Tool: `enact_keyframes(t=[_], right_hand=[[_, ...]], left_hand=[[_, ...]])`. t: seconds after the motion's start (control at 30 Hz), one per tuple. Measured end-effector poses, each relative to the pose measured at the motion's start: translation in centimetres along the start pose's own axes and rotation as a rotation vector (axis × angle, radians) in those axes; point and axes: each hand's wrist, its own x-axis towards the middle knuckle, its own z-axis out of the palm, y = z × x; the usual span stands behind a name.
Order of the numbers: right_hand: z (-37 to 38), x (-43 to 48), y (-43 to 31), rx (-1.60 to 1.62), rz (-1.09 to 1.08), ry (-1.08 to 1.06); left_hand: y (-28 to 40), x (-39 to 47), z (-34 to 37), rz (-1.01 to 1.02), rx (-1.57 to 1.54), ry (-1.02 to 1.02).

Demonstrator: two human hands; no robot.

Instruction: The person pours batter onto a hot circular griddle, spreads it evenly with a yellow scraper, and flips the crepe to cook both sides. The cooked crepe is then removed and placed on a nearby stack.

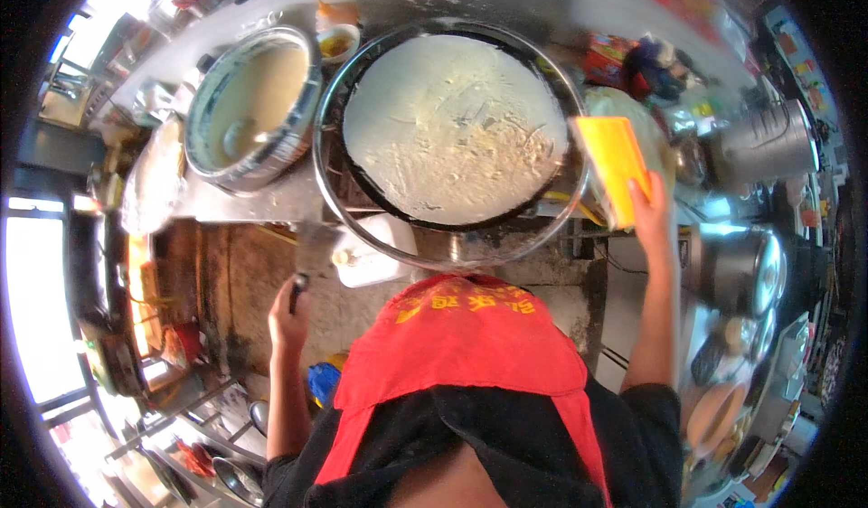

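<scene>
In front of me a pale sheet of batter [447, 128] covers most of a round black griddle [369, 196], with lumps and streaks toward its right side. A shiny metal ring [456, 257] surrounds the griddle. My right hand [651, 210] grips a yellow-orange flat scraper [614, 162], held upright by the ring's right edge. Below the counter's front edge, my left hand [288, 318] is closed around the dark handle [297, 292] of a tool. Its far end is blurred and looks like a flat metal blade [319, 240].
A deep pot [298, 145] of thin beige batter with a ladle [239, 137] stands left of the griddle. Behind it sits a small bowl [337, 42]. A white plastic container [373, 254] lies below the ring. Steel pots [766, 142] stand far right; a shelf with pans [237, 477] is lower left.
</scene>
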Motion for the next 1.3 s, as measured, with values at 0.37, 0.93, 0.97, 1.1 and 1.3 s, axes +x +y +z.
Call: enact_keyframes(t=[0.37,0.93,0.97,1.1,1.3], right_hand=[[7.7,-8.4,-2.0,-0.226,-0.945,0.154],[-0.6,-16.4,2.0,1.192,0.424,0.765],[-0.9,-17.4,1.9,1.21,0.444,0.797],[-1.4,-21.7,5.4,1.41,0.463,0.82],[-2.1,-24.4,10.2,1.448,0.577,0.82]], left_hand=[[-5.7,4.7,3.9,-0.582,-0.138,0.341],[-9.8,16.0,15.0,-0.362,-1.171,0.183],[-8.9,16.0,15.3,-0.403,-1.16,0.183],[-6.0,16.9,13.0,-0.657,-0.897,0.119],[-2.1,13.9,11.8,-0.625,-0.675,0.2]])
